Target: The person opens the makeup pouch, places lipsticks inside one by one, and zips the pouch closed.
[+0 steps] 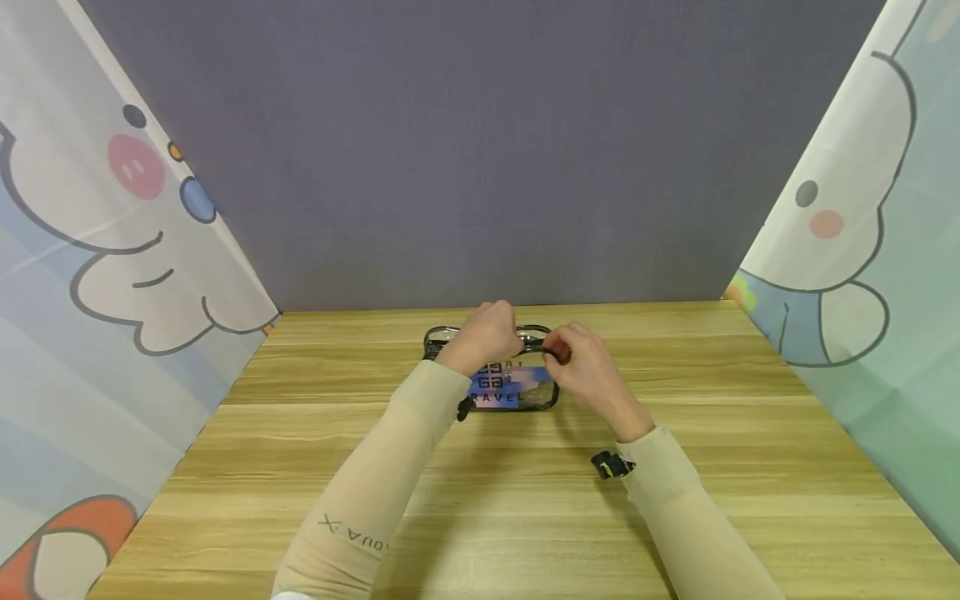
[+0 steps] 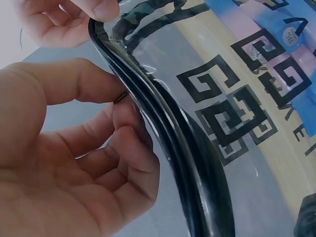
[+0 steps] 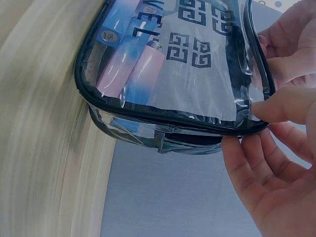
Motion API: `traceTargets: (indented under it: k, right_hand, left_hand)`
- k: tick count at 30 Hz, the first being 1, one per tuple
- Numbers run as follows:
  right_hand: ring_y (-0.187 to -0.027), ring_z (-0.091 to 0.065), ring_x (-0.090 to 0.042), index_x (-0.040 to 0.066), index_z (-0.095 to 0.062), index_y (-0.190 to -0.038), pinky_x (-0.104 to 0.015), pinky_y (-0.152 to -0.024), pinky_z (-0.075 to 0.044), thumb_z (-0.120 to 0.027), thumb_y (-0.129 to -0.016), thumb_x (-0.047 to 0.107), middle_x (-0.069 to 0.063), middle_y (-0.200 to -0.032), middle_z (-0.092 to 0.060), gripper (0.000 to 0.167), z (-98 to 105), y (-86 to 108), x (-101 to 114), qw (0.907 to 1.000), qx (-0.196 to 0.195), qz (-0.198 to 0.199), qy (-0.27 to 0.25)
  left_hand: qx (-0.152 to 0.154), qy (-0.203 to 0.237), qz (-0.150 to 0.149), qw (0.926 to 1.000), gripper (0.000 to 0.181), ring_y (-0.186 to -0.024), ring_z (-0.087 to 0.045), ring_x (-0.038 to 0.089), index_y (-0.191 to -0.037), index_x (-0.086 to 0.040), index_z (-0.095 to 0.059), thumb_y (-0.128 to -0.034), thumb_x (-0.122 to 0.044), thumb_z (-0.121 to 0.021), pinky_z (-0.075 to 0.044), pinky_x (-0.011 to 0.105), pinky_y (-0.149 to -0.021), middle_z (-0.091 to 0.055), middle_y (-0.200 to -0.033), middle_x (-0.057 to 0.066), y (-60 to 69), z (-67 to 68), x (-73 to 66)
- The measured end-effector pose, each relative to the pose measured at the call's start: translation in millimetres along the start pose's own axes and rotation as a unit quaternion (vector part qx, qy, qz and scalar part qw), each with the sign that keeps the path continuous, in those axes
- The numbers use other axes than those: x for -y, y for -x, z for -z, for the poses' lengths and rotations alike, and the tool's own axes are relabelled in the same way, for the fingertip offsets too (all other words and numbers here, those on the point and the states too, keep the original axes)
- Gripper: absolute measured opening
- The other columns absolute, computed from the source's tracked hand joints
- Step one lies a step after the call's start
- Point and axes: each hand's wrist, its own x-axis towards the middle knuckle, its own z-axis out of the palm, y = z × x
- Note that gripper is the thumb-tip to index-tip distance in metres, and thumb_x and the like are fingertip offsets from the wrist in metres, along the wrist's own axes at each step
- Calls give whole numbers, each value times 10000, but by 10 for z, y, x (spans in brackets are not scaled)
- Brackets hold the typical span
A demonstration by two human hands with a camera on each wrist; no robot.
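A clear toiletry bag point(image 1: 536, 387) with black edging and dark printed letters stands upright at the back of the table. Through its see-through wall, blue-and-pink tubes point(image 3: 143, 69) show lying along the bottom. At the zipped top edge, my left hand point(image 1: 487, 333) pinches a small zipper pull point(image 2: 120, 98) between thumb and forefinger; in the head view those fingertips are hidden. The top right corner of the bag is gripped by my right hand point(image 1: 588, 367), thumb on the front and fingers behind, seen closely in the right wrist view point(image 3: 276, 153).
The wood-grain table point(image 1: 480, 517) ends at a dark grey panel point(image 1: 480, 150) just behind the bag. Cartoon-printed sheets point(image 1: 90, 250) flank both sides. Black straps with small devices point(image 1: 611, 465) sit at both wrists.
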Motion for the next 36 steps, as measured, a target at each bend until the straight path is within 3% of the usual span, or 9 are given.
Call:
traceTargets:
  k: [10,22,36]
  right_hand:
    - [-803,-601,-206,-5,-694,-1012,-365,-716,-525,-711,-886,9,-85,-926,-631,129,-16,-1,9,10000,-12,8,-13]
    - [-811,-590,-207,-17,-689,-1008,-353,-728,-524,-708,-874,1,-86,-921,-627,136,-16,8,8,9999,25,-105,-10]
    - [-804,-593,-205,-19,-689,-1001,-354,-719,-524,-706,-871,-5,-85,-914,-628,132,-17,6,-4,10000,-33,-8,27]
  left_hand:
    - [76,62,20,9999,522,-408,-182,108,-498,-180,-334,-936,-60,-592,-250,264,-425,-213,-468,-49,3,10,90]
    - [-35,162,2,9999,518,-411,-182,96,-483,-180,-347,-924,-39,-579,-236,254,-422,-229,-457,-60,91,58,255]
    - [-138,131,-276,9994,503,-443,-141,95,-492,-188,-326,-918,-29,-540,-213,257,-446,-200,-460,-71,117,87,336]
